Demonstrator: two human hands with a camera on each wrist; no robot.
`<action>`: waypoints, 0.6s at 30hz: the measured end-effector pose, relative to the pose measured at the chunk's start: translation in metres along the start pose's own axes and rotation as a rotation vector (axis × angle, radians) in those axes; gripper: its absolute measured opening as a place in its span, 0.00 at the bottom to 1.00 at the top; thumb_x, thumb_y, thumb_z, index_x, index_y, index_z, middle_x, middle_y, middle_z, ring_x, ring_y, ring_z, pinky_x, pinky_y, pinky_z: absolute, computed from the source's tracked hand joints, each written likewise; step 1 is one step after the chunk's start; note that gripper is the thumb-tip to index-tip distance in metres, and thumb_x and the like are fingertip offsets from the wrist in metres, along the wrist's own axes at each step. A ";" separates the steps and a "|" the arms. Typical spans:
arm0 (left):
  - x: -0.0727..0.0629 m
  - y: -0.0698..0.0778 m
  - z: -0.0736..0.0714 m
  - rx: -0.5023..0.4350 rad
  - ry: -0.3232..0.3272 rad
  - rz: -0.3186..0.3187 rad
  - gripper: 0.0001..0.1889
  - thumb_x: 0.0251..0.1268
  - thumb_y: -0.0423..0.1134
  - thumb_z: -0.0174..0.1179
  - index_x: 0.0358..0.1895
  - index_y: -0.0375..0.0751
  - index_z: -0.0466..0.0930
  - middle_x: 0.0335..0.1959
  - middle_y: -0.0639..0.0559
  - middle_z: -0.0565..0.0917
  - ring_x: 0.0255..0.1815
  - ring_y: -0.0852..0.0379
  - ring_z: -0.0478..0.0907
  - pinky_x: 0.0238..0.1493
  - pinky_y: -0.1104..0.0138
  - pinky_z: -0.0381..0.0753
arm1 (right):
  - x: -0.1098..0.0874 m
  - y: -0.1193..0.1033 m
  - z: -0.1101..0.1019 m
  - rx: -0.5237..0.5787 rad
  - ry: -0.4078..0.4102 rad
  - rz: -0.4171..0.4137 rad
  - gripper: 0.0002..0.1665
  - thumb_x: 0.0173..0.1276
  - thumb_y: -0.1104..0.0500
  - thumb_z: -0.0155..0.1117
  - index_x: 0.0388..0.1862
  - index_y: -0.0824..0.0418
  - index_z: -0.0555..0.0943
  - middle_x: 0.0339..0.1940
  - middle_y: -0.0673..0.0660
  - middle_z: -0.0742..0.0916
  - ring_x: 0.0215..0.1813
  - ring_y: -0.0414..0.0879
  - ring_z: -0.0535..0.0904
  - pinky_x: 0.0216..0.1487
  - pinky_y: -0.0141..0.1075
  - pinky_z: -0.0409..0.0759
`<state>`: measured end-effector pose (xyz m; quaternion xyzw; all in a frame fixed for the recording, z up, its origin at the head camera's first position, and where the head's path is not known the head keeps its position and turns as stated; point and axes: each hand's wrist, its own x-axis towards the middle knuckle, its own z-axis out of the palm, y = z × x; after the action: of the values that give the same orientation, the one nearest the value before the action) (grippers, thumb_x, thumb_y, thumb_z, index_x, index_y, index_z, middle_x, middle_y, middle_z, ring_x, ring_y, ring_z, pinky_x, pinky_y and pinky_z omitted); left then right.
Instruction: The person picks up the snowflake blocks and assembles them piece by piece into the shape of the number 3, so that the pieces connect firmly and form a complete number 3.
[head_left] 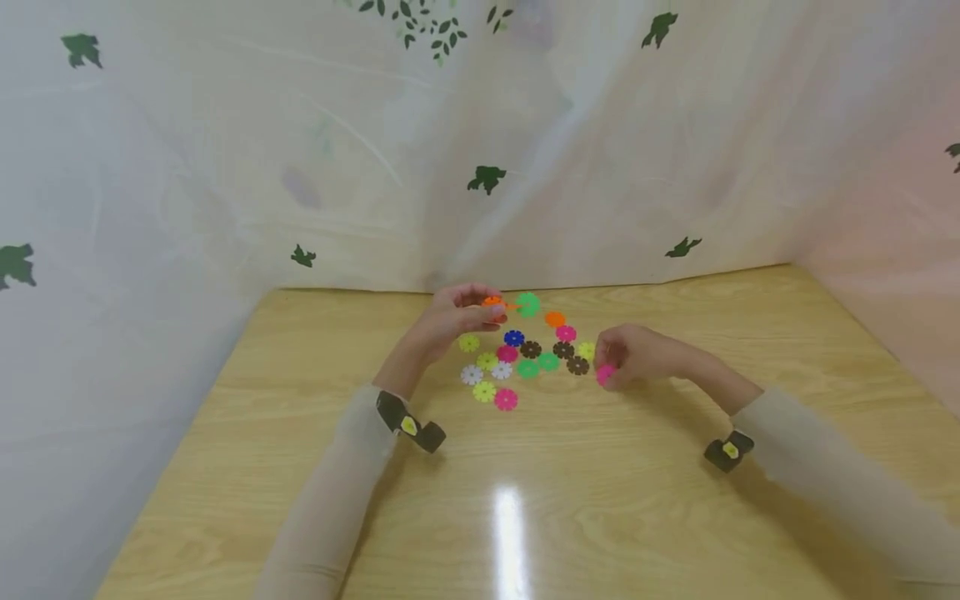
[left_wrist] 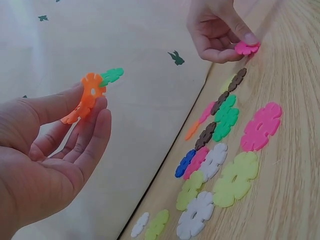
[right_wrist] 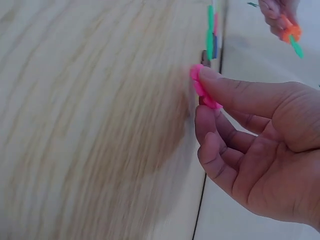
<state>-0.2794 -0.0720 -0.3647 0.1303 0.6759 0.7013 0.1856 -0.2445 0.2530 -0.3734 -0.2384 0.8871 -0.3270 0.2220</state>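
My left hand (head_left: 459,317) pinches a joined piece of orange snowflake discs (left_wrist: 93,89) between thumb and fingers, held above the table. A green snowflake disc (left_wrist: 112,75) sticks out from its far side, slotted into the orange. On the right, my right hand (head_left: 636,357) pinches a single pink snowflake disc (right_wrist: 201,86) by its edge, just off the tabletop. Between the hands lie loose discs: a blue one (head_left: 513,338), a brown one (head_left: 577,366), a green one (head_left: 528,369), a white one (head_left: 472,375) and a near pink one (head_left: 506,400), among several others.
The wooden table (head_left: 450,517) reaches back to a pale curtain (head_left: 375,167) with dark green leaf and bird shapes. A loose orange disc (head_left: 555,319) lies at the back of the group. Each wrist carries a black strap with a small camera.
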 end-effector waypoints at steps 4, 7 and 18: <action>0.000 0.000 -0.001 -0.003 0.007 -0.003 0.11 0.71 0.27 0.60 0.53 0.33 0.77 0.42 0.49 0.83 0.62 0.29 0.76 0.70 0.43 0.75 | 0.004 0.001 -0.003 0.040 0.022 -0.034 0.09 0.60 0.69 0.73 0.38 0.65 0.82 0.36 0.58 0.86 0.38 0.47 0.79 0.41 0.33 0.81; 0.000 0.000 -0.002 0.007 0.010 0.000 0.11 0.72 0.27 0.60 0.54 0.33 0.77 0.42 0.49 0.83 0.61 0.30 0.77 0.70 0.43 0.74 | 0.011 -0.007 -0.005 0.090 0.084 -0.058 0.06 0.64 0.69 0.71 0.39 0.66 0.83 0.35 0.58 0.87 0.37 0.46 0.80 0.39 0.33 0.82; 0.000 -0.002 -0.003 0.010 -0.010 -0.002 0.12 0.72 0.27 0.59 0.56 0.32 0.76 0.42 0.49 0.82 0.45 0.52 0.85 0.69 0.45 0.76 | 0.033 -0.053 -0.002 0.333 0.448 -0.127 0.12 0.69 0.61 0.71 0.46 0.67 0.82 0.40 0.55 0.88 0.38 0.43 0.84 0.41 0.33 0.86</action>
<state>-0.2805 -0.0745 -0.3668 0.1339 0.6788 0.6969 0.1890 -0.2572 0.1995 -0.3439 -0.1757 0.8315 -0.5258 0.0355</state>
